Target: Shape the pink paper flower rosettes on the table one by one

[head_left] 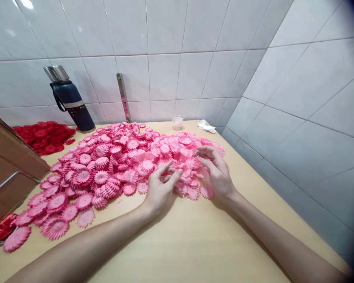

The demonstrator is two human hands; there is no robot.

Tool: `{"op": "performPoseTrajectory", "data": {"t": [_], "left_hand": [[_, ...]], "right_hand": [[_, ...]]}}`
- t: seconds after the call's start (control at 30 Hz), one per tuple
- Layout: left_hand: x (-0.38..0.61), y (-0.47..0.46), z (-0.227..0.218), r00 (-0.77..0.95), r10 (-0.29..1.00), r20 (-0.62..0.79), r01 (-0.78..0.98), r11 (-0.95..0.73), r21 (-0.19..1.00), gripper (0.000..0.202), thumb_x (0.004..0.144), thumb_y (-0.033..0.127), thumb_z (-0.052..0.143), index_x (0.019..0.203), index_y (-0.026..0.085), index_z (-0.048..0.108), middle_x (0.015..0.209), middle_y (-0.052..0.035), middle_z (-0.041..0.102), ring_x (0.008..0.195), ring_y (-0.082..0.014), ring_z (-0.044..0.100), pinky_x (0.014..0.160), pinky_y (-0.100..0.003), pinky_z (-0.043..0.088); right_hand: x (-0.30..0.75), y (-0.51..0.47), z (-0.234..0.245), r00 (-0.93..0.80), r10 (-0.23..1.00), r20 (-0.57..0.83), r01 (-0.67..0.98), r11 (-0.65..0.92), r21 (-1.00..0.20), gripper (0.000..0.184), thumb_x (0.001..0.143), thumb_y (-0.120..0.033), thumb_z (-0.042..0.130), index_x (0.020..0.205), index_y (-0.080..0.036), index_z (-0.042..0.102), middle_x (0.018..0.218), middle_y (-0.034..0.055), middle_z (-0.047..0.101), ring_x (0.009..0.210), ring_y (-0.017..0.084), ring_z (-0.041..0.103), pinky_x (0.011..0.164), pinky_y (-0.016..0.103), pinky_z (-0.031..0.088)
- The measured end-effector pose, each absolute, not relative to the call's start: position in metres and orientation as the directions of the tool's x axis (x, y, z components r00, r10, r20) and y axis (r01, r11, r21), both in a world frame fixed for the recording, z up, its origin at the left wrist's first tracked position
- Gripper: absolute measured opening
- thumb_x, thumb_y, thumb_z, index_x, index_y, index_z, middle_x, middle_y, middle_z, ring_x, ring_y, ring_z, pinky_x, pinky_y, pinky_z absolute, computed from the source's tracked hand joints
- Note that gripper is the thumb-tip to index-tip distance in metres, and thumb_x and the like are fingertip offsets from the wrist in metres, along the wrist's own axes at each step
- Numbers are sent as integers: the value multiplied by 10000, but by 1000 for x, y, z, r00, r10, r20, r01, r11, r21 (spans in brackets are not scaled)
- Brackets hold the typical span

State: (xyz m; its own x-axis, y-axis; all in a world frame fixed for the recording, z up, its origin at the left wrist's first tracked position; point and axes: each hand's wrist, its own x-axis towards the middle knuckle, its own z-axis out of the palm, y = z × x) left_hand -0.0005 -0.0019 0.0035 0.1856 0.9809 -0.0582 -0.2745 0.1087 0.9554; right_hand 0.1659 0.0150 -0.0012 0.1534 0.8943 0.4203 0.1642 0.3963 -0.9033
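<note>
— Whereabouts, the heap of pink pleated rosette discs (118,165)?
— Spread over the pale wooden surface (194,243), right under and just beyond both grips, trailing far off to the left of the left grip.
— Handling?
— Probably featherlight, thin and floppy, with pleats easily crushed. Likely best pinched gently at the frilled rim, one at a time.
— And the left hand (161,188)?
— Forearm laid in from the lower left, palm turned inward, fingers half curled at the heap's near edge. Cannot tell whether pinching a disc.
— And the right hand (218,175)?
— Wrist low, fingers spread and slack, grip open, brushing the top layer, holding nothing.
— Farther off?
— Well beyond the left grip, a heap of red rosettes (44,135) and a dark blue flask with a steel cap (72,104).
</note>
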Motion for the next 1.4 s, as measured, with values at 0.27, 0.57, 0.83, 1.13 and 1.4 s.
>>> {"op": "performPoseTrajectory", "data": {"t": [0.27,0.57,0.83,1.13,1.4], "left_hand": [[-1,-4,5,202,979,-1,-271,56,961,352,728,269,712,1021,131,574,799,-22,589,591,-112,616,470,-218,552],[-3,-1,2,233,971,57,-223,-4,975,268,735,346,701,885,129,651,828,-46,649,678,-141,633,562,-241,560],[-5,-4,6,311,949,41,-225,32,974,222,762,330,678,821,117,653,749,-34,647,628,-116,613,573,-226,540],[-5,-2,2,240,970,23,-292,49,955,260,778,382,647,709,143,573,604,28,518,501,-72,489,463,-182,439],[-8,-1,0,279,955,101,-254,-28,967,289,791,411,630,681,157,548,630,23,505,571,-85,482,545,-197,443]], "right_hand": [[159,9,2,-17,934,358,12,358,-934,433,701,-48,540,1048,-287,440,961,12,467,927,153,470,651,224,453],[156,4,1,-139,894,425,108,441,-891,165,688,-212,767,708,-197,604,892,49,591,843,187,595,694,314,513],[157,0,1,-101,962,253,150,266,-952,238,632,-293,810,765,-185,645,601,-21,583,473,104,495,406,232,389],[158,3,11,-166,984,71,-106,54,-993,221,672,-310,788,806,-170,682,733,39,687,646,142,631,590,253,532],[157,5,7,-109,992,68,-119,55,-991,289,618,-296,821,830,-180,663,702,19,670,627,131,619,568,247,532]]}}
